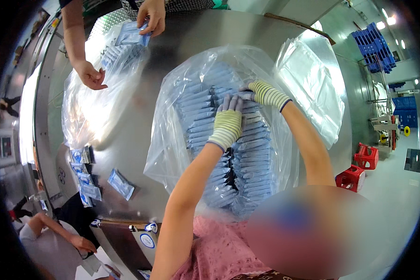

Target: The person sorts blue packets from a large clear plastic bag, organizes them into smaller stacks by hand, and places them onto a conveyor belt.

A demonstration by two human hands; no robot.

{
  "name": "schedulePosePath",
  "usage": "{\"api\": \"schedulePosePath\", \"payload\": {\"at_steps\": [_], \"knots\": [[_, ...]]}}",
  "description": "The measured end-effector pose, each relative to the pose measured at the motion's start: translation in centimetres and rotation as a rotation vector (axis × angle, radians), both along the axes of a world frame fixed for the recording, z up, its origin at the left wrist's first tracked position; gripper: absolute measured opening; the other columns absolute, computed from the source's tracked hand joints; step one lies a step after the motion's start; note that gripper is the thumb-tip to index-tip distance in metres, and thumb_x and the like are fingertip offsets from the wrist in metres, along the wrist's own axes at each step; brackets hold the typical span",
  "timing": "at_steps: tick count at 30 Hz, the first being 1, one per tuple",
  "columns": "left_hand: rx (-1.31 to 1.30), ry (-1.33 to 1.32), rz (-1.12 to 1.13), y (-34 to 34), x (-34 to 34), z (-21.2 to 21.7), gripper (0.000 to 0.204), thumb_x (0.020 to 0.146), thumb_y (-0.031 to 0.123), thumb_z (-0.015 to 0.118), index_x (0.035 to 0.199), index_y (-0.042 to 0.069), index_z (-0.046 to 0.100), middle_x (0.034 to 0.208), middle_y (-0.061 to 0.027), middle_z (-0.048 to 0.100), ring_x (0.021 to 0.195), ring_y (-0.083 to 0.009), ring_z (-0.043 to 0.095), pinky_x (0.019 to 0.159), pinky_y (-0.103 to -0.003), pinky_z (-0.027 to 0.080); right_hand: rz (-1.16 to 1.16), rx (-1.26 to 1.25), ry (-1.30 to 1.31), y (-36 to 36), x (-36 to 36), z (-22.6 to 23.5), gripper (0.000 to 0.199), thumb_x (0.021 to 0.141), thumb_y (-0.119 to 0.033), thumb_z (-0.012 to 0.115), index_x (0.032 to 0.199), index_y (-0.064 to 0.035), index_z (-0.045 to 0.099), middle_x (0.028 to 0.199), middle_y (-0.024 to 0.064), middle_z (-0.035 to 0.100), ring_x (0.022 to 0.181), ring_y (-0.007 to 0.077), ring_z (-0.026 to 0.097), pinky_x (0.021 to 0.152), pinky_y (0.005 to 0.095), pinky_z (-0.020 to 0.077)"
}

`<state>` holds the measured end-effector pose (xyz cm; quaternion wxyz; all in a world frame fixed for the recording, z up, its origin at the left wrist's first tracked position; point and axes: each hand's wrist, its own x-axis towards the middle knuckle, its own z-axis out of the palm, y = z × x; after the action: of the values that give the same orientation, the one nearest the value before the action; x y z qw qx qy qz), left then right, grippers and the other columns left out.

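A large clear plastic bag (165,140) lies on the metal table, filled with blue sachets (252,163) packed upright in two rows. My left hand (227,122), in a striped yellow-green glove with grey fingertips, rests on the sachets with its fingers stretched away from me. In a matching glove, my right hand (267,94) reaches in from the right. Its fingers point left over the sachets, close to the left fingertips. Neither hand visibly grips a sachet.
Flat clear bags (308,79) are stacked at the right. Across the table (130,116), a co-worker's hand (152,17) holds a blue sachet above another clear bag (91,109). Loose sachets (121,184) lie at the left. Red stools (350,178) stand on the floor. Another person sits lower left.
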<state>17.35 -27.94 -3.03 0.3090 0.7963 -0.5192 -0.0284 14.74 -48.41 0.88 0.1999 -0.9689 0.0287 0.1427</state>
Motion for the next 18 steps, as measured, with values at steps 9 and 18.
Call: {"api": "schedulePosePath", "payload": {"at_steps": [9,18], "knots": [[0.024,-0.114,-0.015,-0.1,-1.8,-3.1,0.052,0.08,0.025,0.056,0.123,-0.002,0.047,0.128,-0.0182,0.045,0.118,-0.0352,0.043,0.096,-0.044,0.036,0.057,0.073,0.162,-1.5,0.4,-0.2,0.041,0.084,-0.035,0.062,0.114,-0.0067,0.061,0.112,0.0133,0.062,0.105,0.0286,0.058,0.09,0.0358,0.0437],[-0.015,-0.082,-0.035,-0.3,-1.8,-2.9,0.053,0.077,0.022,0.057,0.123,-0.002,0.048,0.126,-0.0181,0.046,0.115,-0.0356,0.045,0.094,-0.045,0.038,-0.183,0.117,0.097,-4.1,3.4,-2.6,0.036,0.088,-0.031,0.056,0.109,-0.0032,0.062,0.097,0.0169,0.065,0.09,0.0324,0.06,0.082,0.0361,0.0468]]}}
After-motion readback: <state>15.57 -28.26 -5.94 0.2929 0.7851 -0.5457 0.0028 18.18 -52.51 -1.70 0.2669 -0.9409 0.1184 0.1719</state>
